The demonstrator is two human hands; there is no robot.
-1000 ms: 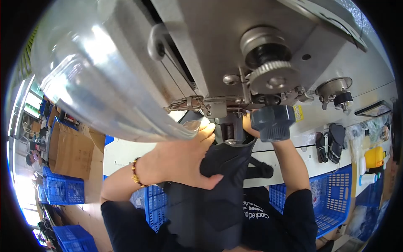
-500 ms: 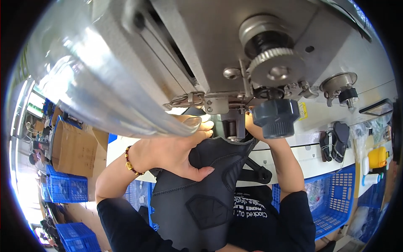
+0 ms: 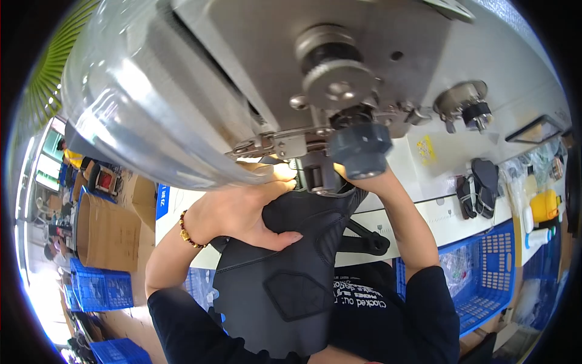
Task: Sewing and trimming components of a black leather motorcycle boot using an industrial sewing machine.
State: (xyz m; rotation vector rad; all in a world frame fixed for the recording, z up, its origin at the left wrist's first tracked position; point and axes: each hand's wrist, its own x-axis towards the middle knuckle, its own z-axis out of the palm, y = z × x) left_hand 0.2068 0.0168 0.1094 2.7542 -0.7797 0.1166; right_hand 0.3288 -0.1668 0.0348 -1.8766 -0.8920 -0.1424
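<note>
A black stitched panel (image 3: 276, 276), with a pentagon-shaped raised patch and a notched lower edge, hangs from the sewing machine's foot (image 3: 316, 175) toward my body. My left hand (image 3: 245, 209), a beaded bracelet at its wrist, grips the panel's upper left: the thumb lies across its outer face, and the fingers bend over by the foot, partly behind a clear plastic guard (image 3: 145, 133). My right hand (image 3: 370, 181) is at the panel's upper right edge, just right of the foot. A dark machine knob (image 3: 361, 151) covers most of its fingers.
The machine head (image 3: 254, 48) fills the upper view. Beside my right forearm lie a dark strapped pad (image 3: 484, 188) and a blue basket (image 3: 491, 273) with clear plastic inside. A black lever arm (image 3: 364, 244) juts out below the table edge. Left stand a cardboard box (image 3: 108, 233) and blue crates (image 3: 103, 285).
The view has shifted, so the machine head appears farther left and more room shows at the left. Both hands keep their places by the foot; the panel has turned slightly.
</note>
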